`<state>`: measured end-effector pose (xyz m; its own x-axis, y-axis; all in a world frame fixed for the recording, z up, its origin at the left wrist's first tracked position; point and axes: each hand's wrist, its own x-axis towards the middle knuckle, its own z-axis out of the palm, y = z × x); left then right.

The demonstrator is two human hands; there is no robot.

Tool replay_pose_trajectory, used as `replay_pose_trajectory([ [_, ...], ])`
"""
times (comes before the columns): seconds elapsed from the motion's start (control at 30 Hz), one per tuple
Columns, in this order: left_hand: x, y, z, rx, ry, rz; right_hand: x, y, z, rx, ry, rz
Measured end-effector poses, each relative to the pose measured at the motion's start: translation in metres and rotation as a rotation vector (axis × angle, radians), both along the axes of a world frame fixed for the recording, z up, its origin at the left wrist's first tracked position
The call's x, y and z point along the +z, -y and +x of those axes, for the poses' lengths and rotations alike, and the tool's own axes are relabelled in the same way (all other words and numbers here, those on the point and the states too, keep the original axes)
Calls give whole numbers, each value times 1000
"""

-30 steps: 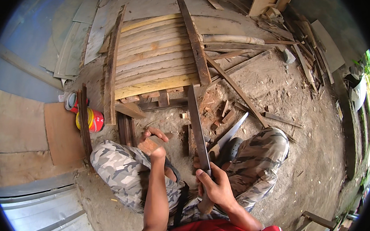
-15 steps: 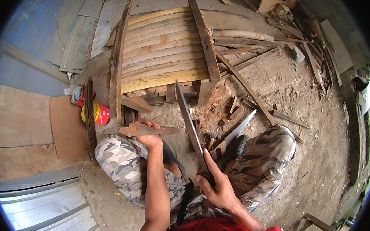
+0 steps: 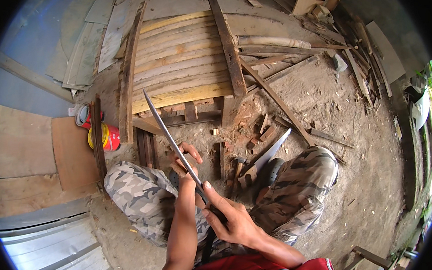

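My right hand [image 3: 236, 222] grips the handle of a long machete [image 3: 162, 126]. Its dark blade slants up and left, the tip overlapping the front of the slatted wooden frame [image 3: 186, 93] in view. Behind the blade, my left hand [image 3: 191, 154] is closed round a short piece of wood [image 3: 179, 167], now seen nearly end-on. The blade crosses in front of this wood; whether they touch I cannot tell. A handsaw [image 3: 271, 150] lies on the ground between my knees, beside what looks like a hammer [image 3: 237, 172].
Red tins [image 3: 110, 137] stand at the left by upright dark boards [image 3: 98, 137]. Brick-coloured wood offcuts [image 3: 259, 137] and chips litter the ground ahead. A long batten [image 3: 278, 101] leans from the frame toward my right knee. Scrap timber [image 3: 365, 61] piles along the right wall.
The machete has swung left, its blade now across the wood in my left hand. My left hand has turned the wood from lying sideways to nearly end-on. The view has shifted slightly.
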<state>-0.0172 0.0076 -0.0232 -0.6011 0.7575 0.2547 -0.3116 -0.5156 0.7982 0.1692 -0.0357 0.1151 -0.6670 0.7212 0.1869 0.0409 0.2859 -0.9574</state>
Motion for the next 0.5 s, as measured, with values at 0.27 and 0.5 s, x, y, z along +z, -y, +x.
replay_pose_trajectory([
  [0.27,-20,10,-18,-55,-71,-152,7,2,-1,-50,-58,5],
  [0.5,-26,10,-19,-82,42,-102,16,5,0,-76,-56,45],
])
